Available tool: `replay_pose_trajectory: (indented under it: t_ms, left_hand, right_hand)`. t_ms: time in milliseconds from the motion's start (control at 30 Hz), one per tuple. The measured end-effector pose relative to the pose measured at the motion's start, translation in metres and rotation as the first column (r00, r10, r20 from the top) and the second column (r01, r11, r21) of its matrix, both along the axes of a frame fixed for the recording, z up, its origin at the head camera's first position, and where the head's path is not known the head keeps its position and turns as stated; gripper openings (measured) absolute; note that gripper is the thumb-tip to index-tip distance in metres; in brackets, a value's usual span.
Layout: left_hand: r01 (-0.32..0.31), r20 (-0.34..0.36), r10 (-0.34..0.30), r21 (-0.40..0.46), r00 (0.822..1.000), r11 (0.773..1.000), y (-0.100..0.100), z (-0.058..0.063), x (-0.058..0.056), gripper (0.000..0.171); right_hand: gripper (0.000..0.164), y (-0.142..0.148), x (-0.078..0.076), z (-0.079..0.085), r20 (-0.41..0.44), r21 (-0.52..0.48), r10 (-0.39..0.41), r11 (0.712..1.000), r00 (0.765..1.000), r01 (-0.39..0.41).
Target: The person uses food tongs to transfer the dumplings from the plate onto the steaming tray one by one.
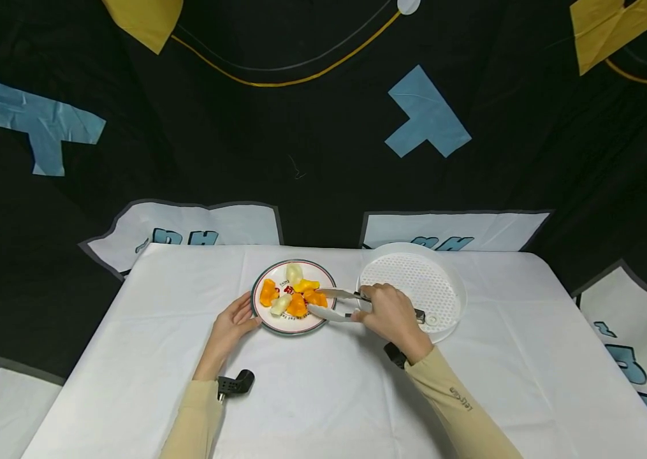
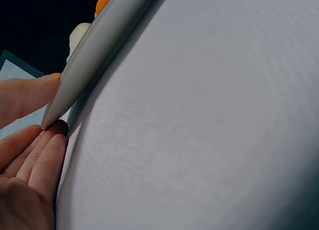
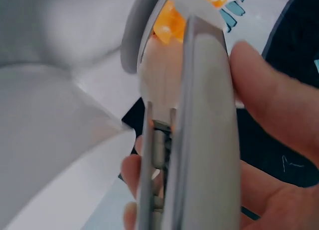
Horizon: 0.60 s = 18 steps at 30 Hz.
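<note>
My left hand [image 1: 232,324] holds the left rim of a round white plate [image 1: 285,332] with a dark green and red border. In the left wrist view the thumb lies over the plate's edge [image 2: 104,41] and the fingers are under it. Several orange chunks [image 1: 297,305] and pale yellow chunks [image 1: 281,305] lie on the plate; they look like cut fruit or vegetable, kind unclear. My right hand [image 1: 392,315] grips tongs [image 3: 212,115], their parted tips at an orange chunk on the plate's right side. Whether the tips touch it, I cannot tell.
A round white basket [image 1: 415,274] with a perforated base stands right of the plate, partly behind my right hand and the tongs. A small pale ring [image 1: 431,320] shows inside it. White cloth [image 1: 312,395] covers the table; a black curtain [image 1: 323,159] hangs behind.
</note>
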<state>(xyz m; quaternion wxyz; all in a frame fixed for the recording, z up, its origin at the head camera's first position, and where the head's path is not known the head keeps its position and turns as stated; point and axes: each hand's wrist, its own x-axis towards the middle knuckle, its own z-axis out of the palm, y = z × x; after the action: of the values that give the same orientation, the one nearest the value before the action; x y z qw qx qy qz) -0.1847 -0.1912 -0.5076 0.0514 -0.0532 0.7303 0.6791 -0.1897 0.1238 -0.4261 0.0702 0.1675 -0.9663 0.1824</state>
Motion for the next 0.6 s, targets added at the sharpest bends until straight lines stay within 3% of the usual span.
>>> replay_pose_trajectory:
  t_ms: [300, 600]
  left_hand:
    - [-0.008, 0.002, 0.008, -0.016, 1.000, 1.000, 0.000, -0.001, 0.000, 0.070]
    - [0.006, -0.012, -0.007, -0.031, 1.000, 1.000, 0.000, 0.000, 0.002, 0.070]
  right_hand:
    - [0.049, 0.005, 0.005, -0.005, -0.062, -0.087, -0.013, 0.996, 0.998, 0.008]
    - [0.047, 0.026, 0.005, 0.006, -0.120, -0.181, -0.013, 0.984, 0.993, -0.009]
